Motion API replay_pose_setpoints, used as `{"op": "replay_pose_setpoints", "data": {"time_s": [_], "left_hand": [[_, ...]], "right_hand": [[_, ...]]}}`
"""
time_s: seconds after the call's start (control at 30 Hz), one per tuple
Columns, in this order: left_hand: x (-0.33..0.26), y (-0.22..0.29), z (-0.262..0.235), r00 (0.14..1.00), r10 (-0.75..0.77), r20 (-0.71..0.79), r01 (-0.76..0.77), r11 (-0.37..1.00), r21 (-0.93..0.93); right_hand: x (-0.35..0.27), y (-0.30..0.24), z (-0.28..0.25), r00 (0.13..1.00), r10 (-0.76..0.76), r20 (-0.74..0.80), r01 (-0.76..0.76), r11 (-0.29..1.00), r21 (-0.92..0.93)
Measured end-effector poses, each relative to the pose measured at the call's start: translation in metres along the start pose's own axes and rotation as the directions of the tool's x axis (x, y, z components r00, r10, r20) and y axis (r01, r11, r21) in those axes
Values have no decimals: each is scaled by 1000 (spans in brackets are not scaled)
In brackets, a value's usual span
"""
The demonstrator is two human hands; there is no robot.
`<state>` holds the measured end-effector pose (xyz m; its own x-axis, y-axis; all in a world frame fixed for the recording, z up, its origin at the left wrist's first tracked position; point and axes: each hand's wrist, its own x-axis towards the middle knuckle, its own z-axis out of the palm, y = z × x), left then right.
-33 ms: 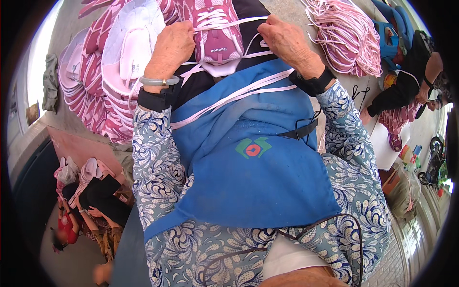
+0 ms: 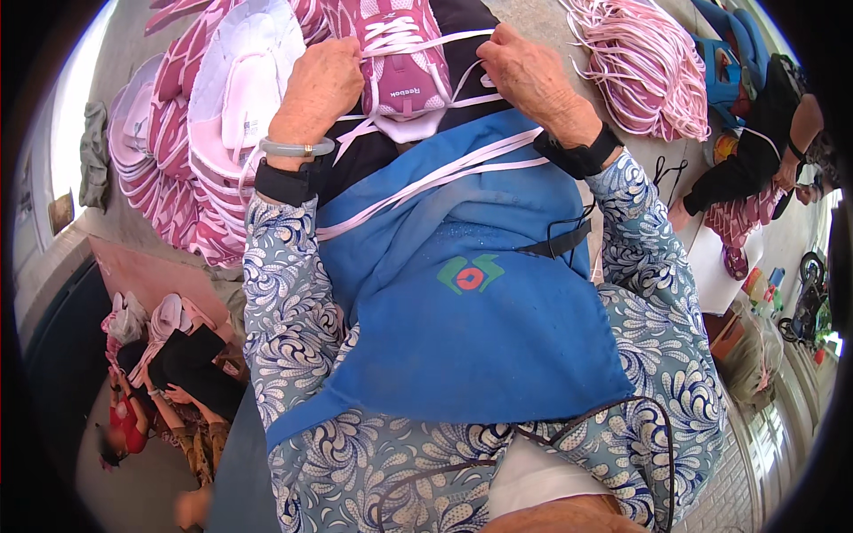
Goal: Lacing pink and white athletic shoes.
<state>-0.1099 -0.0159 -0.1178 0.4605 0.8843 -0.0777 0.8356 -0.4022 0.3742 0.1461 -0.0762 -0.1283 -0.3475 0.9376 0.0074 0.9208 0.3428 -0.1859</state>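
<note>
A pink and white sneaker upper (image 2: 404, 67) lies between my hands over my dark-clad lap, its white laces (image 2: 391, 37) crossing the tongue. One white lace runs taut across it from my left hand to my right. My left hand (image 2: 324, 84) is closed at the upper's left side, pinching a lace; its fingertips are partly hidden. To the right, apart from the upper, my right hand (image 2: 533, 80) pinches the lace's other end between curled fingers. Several loose pale pink laces (image 2: 426, 188) lie across my blue apron (image 2: 480, 355).
Stacked pink uppers with pale linings (image 2: 244, 107) rise at the left. A heap of pink and white laces (image 2: 644, 75) is at the upper right. Other people (image 2: 760, 142) sit at the right and lower left (image 2: 178, 364), with more uppers near them.
My right hand has shifted very slightly left, with the lace still in its fingers. My left hand and the sneaker upper look almost unmoved.
</note>
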Motion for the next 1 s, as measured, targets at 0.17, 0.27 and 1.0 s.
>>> {"op": "replay_pose_setpoints", "data": {"time_s": [0.17, 0.27, 1.0], "left_hand": [[10, 16, -19, 904, -329, 272, 413, 836, -361], [-1, -4, -7, 890, -411, 197, 447, 700, -557], [-21, 15, 30, 902, 120, -415, -95, 992, 79]], "right_hand": [[0, -14, 14, 996, -86, -15, 87, 992, 90], [3, -18, 10, 992, -116, 59, 111, 991, 80], [12, -9, 34, 941, -183, -284, 219, 970, 102]]}}
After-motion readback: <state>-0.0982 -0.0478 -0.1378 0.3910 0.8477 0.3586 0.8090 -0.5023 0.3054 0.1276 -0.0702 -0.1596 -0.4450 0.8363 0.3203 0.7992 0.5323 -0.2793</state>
